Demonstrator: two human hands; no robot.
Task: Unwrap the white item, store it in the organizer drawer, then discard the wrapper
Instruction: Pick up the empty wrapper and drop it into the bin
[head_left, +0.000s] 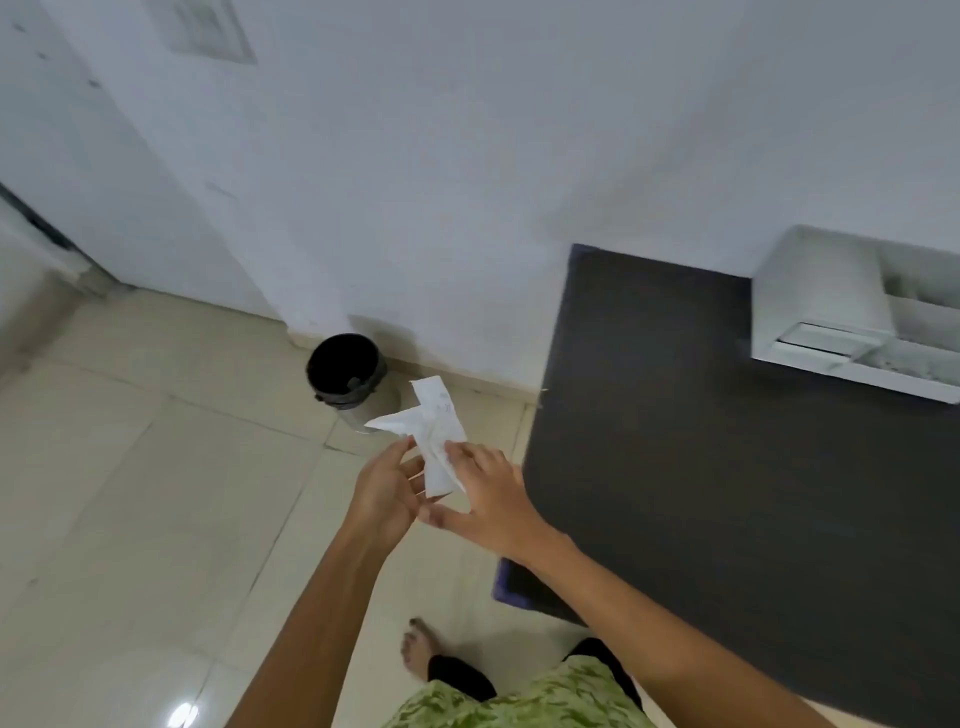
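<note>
- White crinkled wrapper paper (434, 434) is held up between both hands, out over the tiled floor, just left of the dark worktop (727, 441).
- Whether the white item is inside it cannot be told.
- Left hand (384, 493): its grip is pinched on the wrapper's left flap.
- Right hand (493, 499): fingers are laid flat on the lower part, pressing it rather than closing round it.
- The step in hand is judged to be either unwrapping or discarding.
- The round black-lined bin (345, 371) stands on the floor just beyond the hands.
- The white plastic organizer with its drawer pulled open (852, 322) sits at the far right of the worktop.
- If only wrapper is held, a short reach forward and a release over the bin would be called for next.
</note>
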